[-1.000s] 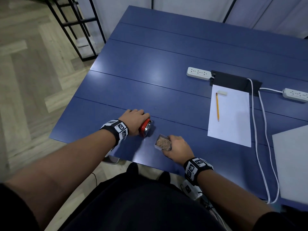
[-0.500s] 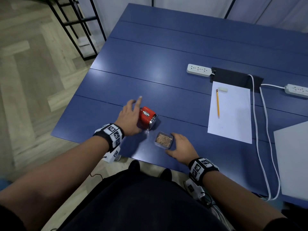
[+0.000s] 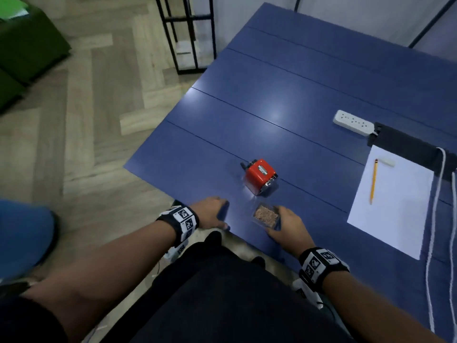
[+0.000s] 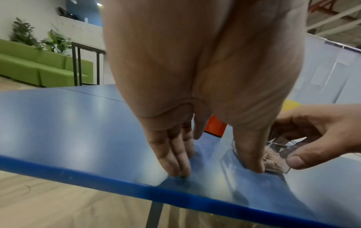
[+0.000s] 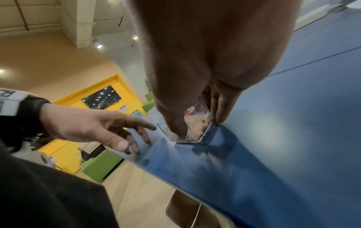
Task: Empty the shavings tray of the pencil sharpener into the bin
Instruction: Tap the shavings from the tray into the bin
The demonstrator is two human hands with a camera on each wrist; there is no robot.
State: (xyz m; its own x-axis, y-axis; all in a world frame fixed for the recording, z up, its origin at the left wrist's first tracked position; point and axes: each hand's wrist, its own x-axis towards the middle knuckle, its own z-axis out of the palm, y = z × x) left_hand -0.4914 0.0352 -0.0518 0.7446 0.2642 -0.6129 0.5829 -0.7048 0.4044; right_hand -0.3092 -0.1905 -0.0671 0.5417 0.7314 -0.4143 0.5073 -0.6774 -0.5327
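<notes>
1. Head view: the right hand point(image 3: 286, 225) has its grip pinched around the clear shavings tray point(image 3: 265, 216), full of tan shavings, near the counter point(image 3: 296, 100) edge.
2. Left hand point(image 3: 210, 215) rests beside it, grip relaxed, fingertips touching the counter.
3. Beyond stands the red pencil sharpener point(image 3: 259, 177).
4. Farther right lie paper point(image 3: 395, 206), a pencil point(image 3: 373, 180) and a power strip point(image 3: 353, 122).
</notes>
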